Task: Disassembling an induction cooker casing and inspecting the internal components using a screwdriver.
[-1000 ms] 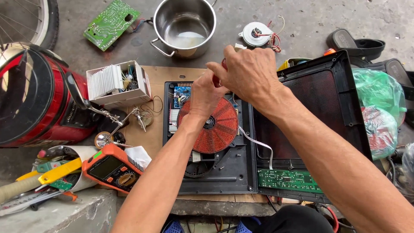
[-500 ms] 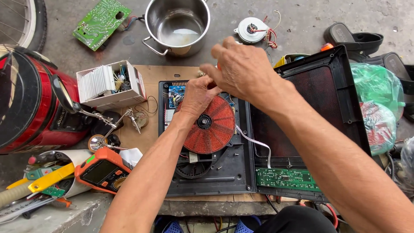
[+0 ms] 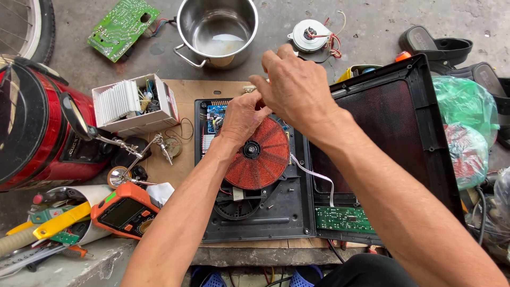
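An opened induction cooker base (image 3: 287, 223) lies on a board, with a round copper coil (image 3: 260, 159) in its middle and a fan below the coil. My left hand (image 3: 239, 119) curls its fingers over the coil's far rim, next to a blue circuit board (image 3: 215, 118). My right hand (image 3: 295, 90) hovers just beyond it with fingers spread downward, its thumb meeting my left fingers. What lies under the fingertips is hidden. The cooker's dark glass top (image 3: 393, 133) is flipped open to the right, joined by a white ribbon cable (image 3: 313, 175).
A steel pot (image 3: 218, 32), a green circuit board (image 3: 122, 26) and a small motor (image 3: 311, 36) lie beyond. At left are a red cooker (image 3: 37, 138), a heatsink box (image 3: 133, 103), a helping-hand clamp (image 3: 127, 154), an orange multimeter (image 3: 125, 212) and tools. Green bags (image 3: 462, 122) sit at right.
Both hands stay at the coil's far rim with only small finger shifts. The view has drifted slightly.
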